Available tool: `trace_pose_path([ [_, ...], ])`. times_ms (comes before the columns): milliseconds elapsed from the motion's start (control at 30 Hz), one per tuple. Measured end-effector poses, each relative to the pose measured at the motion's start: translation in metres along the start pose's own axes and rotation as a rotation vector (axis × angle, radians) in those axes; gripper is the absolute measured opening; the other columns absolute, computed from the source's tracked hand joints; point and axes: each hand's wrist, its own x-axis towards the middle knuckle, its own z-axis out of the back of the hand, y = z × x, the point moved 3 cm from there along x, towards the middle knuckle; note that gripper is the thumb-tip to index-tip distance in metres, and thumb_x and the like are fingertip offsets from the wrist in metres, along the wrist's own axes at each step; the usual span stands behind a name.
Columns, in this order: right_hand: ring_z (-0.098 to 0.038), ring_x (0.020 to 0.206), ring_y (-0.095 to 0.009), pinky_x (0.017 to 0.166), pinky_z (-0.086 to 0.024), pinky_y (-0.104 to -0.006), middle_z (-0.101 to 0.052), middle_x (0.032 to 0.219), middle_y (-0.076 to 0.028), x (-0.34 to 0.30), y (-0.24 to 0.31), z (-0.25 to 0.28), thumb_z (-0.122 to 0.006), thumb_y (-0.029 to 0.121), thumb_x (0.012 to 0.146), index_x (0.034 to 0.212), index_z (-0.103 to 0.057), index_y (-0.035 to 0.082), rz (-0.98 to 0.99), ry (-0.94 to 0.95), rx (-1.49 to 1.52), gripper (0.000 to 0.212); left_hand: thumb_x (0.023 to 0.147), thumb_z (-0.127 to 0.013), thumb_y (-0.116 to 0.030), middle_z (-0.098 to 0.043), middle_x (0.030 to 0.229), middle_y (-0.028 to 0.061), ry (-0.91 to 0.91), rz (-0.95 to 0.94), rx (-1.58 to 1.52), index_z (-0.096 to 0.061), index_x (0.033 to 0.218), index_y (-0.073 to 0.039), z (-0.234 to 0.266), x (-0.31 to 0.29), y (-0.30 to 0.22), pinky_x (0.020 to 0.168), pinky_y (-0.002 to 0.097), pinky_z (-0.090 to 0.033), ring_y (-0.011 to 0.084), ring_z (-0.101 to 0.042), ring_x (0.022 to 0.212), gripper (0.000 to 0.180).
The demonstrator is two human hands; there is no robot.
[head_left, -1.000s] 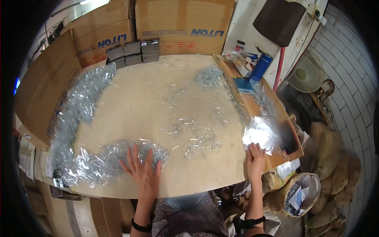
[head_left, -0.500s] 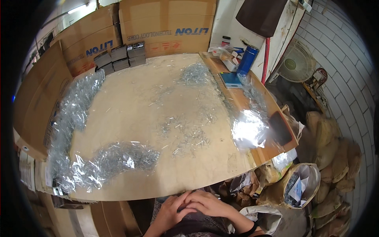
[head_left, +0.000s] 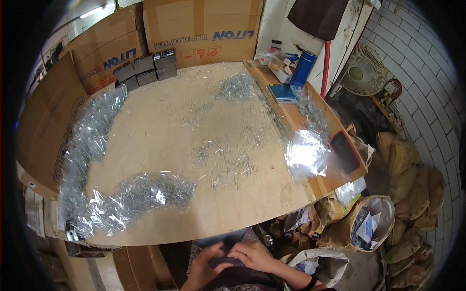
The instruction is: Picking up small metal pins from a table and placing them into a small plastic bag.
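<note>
Both hands are close together over my lap, just below the table's near edge. My left hand (head_left: 208,264) is slightly blurred, its thumb and fingers apart and curved towards the other hand. My right hand (head_left: 252,256) has its fingers curled together and pointing left. A dark, soft-looking piece (head_left: 225,262) shows between the hands; its kind and whether either hand grips it are unclear. Just beyond them lies a dark flat thing (head_left: 221,240), partly behind the fingers. Thin shiny metal pins or wire pieces (head_left: 160,194) are heaped on the pale wooden table (head_left: 145,140), apart from my hands.
More metal pieces line the table's left side, with a small pile (head_left: 237,86) at the back. Dark stacked blocks (head_left: 145,68) stand before cardboard walls (head_left: 204,34). At right are a blue scale (head_left: 282,93), a blue cylinder (head_left: 303,69), a fan (head_left: 365,70) and sacks (head_left: 412,189).
My hands have drawn slightly apart and a little lower, the left one opening. Dark material now shows between and beyond them. The view has shifted slightly; the table's contents look unmoved.
</note>
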Motion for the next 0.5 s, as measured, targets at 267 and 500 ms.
trace_pose_path([
  [267,-0.058,0.058,-0.019,0.054,-0.045,-0.0331,-0.055,0.064,-0.011,-0.006,0.001,-0.010,-0.061,0.015,0.092,0.092,-0.057,0.003,-0.179,0.012,0.242,0.013,0.095,-0.053,-0.007,-0.063,0.068,0.0075,0.161,0.419,-0.183,-0.057,0.099,0.000,-0.004,-0.021,0.019,0.057,0.0278,-0.050,0.0119,-0.061,0.060,0.009],
  [500,-0.045,0.057,-0.002,0.050,-0.035,-0.0212,-0.048,0.064,0.005,-0.033,-0.033,-0.022,-0.057,0.020,0.098,0.089,-0.055,0.006,-0.502,0.319,0.736,0.017,0.091,-0.067,-0.024,-0.055,0.066,-0.0004,0.495,0.638,-0.658,-0.061,0.087,-0.004,0.002,-0.035,0.054,0.058,0.0255,-0.043,0.0079,-0.055,0.065,0.021],
])
